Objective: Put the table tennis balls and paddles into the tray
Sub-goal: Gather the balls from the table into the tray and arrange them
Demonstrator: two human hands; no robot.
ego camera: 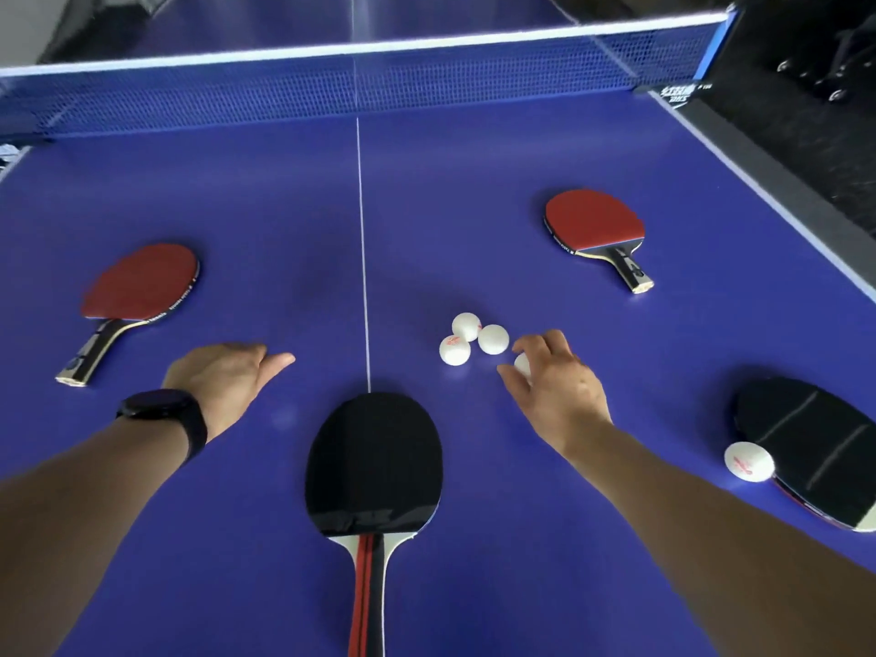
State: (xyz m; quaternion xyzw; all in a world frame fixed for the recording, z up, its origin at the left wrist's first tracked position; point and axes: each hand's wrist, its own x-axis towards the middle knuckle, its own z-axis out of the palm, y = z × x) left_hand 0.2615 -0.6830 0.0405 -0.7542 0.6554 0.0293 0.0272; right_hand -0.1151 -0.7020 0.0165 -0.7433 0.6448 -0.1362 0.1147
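Note:
Several paddles lie on the blue table. A red paddle [137,289] is at the left and another red paddle [592,227] at the far right. A black paddle [374,462] lies between my forearms, and a second black paddle [806,448] sits at the right edge with a white ball [748,461] against it. Three white balls [467,339] cluster right of the centre line. My right hand [554,386] curls around a fourth white ball [523,363] beside them. My left hand [223,377] hovers palm down, holding nothing, fingers loosely curled. No tray is in view.
The blue net [332,94] spans the table [237,206] at the back. The table's right edge [758,182] runs diagonally, with dark floor and chair wheels beyond. A black watch [161,414] is on my left wrist.

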